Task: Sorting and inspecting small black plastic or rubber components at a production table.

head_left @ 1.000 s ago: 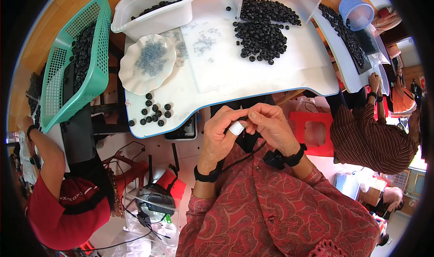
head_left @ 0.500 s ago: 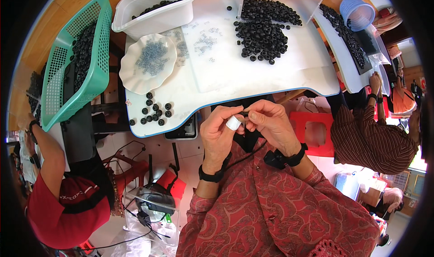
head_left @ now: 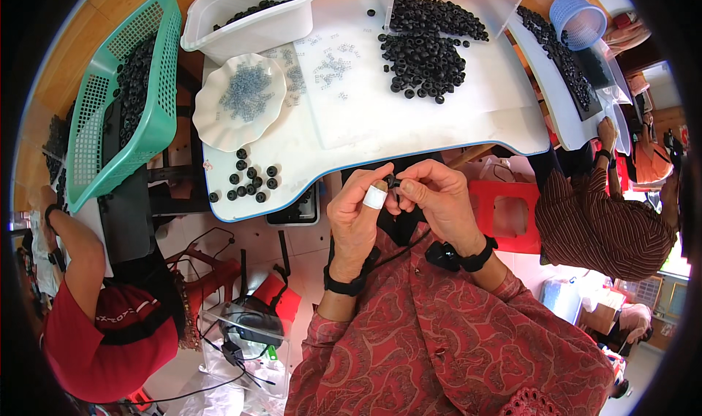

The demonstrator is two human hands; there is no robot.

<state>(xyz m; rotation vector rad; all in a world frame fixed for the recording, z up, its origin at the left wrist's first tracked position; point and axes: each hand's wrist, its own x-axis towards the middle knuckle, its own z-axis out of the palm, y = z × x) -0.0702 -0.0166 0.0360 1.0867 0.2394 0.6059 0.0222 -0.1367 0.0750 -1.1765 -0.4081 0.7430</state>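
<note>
My left hand [head_left: 352,215] and my right hand [head_left: 442,202] meet just past the table's near edge, fingertips pinched together. Between them is a small black round part [head_left: 393,182], mostly covered by fingers. A white wrap [head_left: 375,198] goes around my left thumb. On the table's left front lie several loose black round parts [head_left: 251,173]. Behind these stands a wavy-rimmed white plate [head_left: 208,116] holding tiny clear bluish pieces [head_left: 248,92]. More such clear pieces [head_left: 333,68] are scattered right of the plate. A large pile of black round parts [head_left: 423,63] sits at the back right.
A white tub [head_left: 252,34] and a green basket [head_left: 157,98] with black parts stand at the left. A clear bin [head_left: 504,6] lies tipped behind the pile. People in red [head_left: 110,339] and striped [head_left: 607,229] clothing sit at either side. A red stool [head_left: 504,211] stands right.
The black part now shows more between my fingertips, turned slightly. My left thumb has shifted a little up and left; the table's things look the same.
</note>
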